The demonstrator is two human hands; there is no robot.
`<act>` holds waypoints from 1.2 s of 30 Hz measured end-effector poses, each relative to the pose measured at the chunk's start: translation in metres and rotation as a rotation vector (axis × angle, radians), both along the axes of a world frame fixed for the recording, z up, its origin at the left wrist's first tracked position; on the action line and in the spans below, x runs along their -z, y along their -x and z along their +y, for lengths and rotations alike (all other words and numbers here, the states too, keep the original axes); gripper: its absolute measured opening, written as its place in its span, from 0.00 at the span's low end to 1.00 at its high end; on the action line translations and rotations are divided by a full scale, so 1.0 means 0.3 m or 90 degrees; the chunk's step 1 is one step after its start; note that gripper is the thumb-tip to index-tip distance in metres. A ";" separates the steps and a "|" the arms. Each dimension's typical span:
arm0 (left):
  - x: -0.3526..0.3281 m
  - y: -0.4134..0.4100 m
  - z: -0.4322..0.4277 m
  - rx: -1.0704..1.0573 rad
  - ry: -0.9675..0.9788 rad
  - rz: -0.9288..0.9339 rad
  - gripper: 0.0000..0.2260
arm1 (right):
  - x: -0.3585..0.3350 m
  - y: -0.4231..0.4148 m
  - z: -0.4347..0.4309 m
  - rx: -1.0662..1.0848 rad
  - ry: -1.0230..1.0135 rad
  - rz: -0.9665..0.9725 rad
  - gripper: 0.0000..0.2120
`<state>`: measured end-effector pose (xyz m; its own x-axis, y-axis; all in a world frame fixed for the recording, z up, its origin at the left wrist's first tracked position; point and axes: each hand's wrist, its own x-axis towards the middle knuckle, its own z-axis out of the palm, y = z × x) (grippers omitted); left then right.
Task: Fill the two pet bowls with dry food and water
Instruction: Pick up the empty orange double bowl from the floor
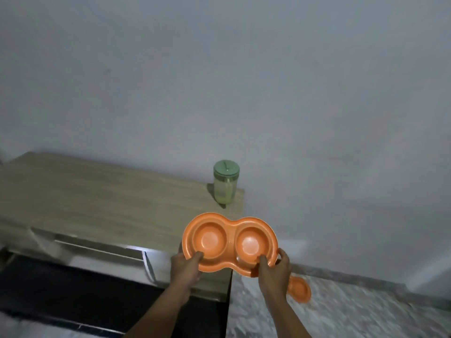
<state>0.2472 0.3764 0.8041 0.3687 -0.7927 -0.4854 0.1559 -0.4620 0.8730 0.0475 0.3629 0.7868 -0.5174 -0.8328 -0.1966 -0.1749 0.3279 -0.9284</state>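
An orange double pet bowl (230, 228) with two round empty wells is held in the air over the right end of a wooden cabinet top (97, 191). My left hand (185, 267) grips its near left rim, thumb inside the left well. My right hand (274, 269) grips the near right rim, thumb inside the right well. A green-lidded tumbler (225, 182) with pale contents stands upright at the cabinet's back right corner, beyond the bowl. A second orange dish (300, 289) lies on the floor, partly hidden behind my right wrist.
A grey wall (244, 81) runs behind the cabinet. The cabinet's right edge drops off beside the tumbler. Marbled floor (353, 313) spreads to the right. A dark opening and a pale panel lie below the cabinet's front edge at the left.
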 end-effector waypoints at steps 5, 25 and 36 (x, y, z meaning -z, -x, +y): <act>-0.014 -0.220 -0.008 -0.079 0.010 0.001 0.04 | 0.014 -0.214 -0.084 -0.067 -0.012 -0.017 0.27; 0.153 -0.796 -0.507 0.044 -0.128 -0.158 0.20 | 0.260 -0.700 -0.537 -0.104 -0.144 0.005 0.34; 0.239 -0.997 -0.614 0.303 -0.099 -0.236 0.14 | 0.318 -0.833 -0.491 0.007 -0.171 0.089 0.13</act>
